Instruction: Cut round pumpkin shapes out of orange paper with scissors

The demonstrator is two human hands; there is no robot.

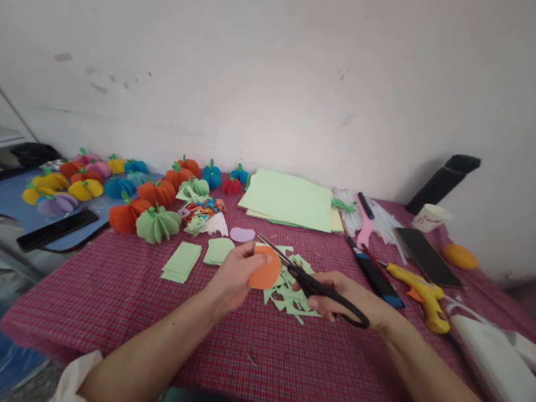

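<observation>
My left hand pinches a rounded orange paper piece above the red checked tablecloth. My right hand grips black-handled scissors, fingers through the loops. The blades are apart and point left, reaching the top edge of the orange piece. Green paper scraps lie on the cloth right under both hands. Small green paper rectangles sit just left of my left hand.
Several coloured paper pumpkins crowd the far left. Green paper sheets lie at the back. To the right are a yellow glue gun, glue sticks, a dark phone, a paper cup and white foam.
</observation>
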